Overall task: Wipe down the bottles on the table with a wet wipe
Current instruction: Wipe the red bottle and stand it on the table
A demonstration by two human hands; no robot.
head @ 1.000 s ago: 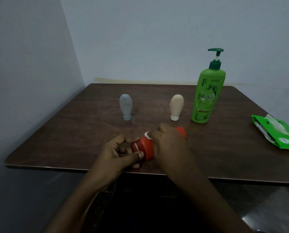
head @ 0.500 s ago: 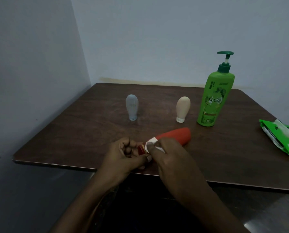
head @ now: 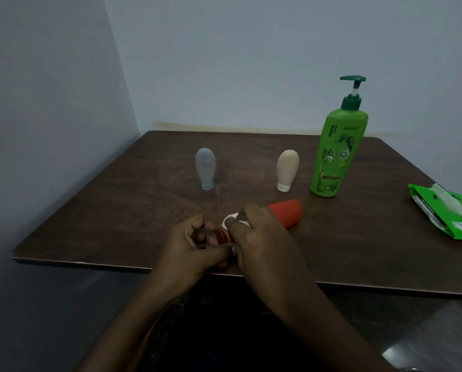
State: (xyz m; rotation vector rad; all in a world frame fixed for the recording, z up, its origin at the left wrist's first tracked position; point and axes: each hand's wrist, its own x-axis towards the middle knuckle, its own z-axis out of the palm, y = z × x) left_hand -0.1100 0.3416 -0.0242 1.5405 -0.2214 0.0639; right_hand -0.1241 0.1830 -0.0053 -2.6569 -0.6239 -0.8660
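A red bottle [head: 286,213] lies on its side near the front edge of the dark wooden table [head: 117,210], its cap end pointing left. My left hand [head: 195,242] pinches the red cap end. My right hand [head: 262,237] covers the neck part and presses a white wet wipe [head: 231,218] against it; only a small fold of the wipe shows. Behind stand a grey-blue squeeze bottle [head: 205,169], a beige squeeze bottle [head: 287,169] and a tall green pump bottle [head: 336,146], all upright.
A green pack of wet wipes [head: 447,210] lies open at the table's right edge. Walls close the table in at the left and the back. The front edge runs just below my hands.
My right hand slid left along the red bottle with the wipe, from the body to the neck, baring the bottle's far end. My left hand stays on the cap.
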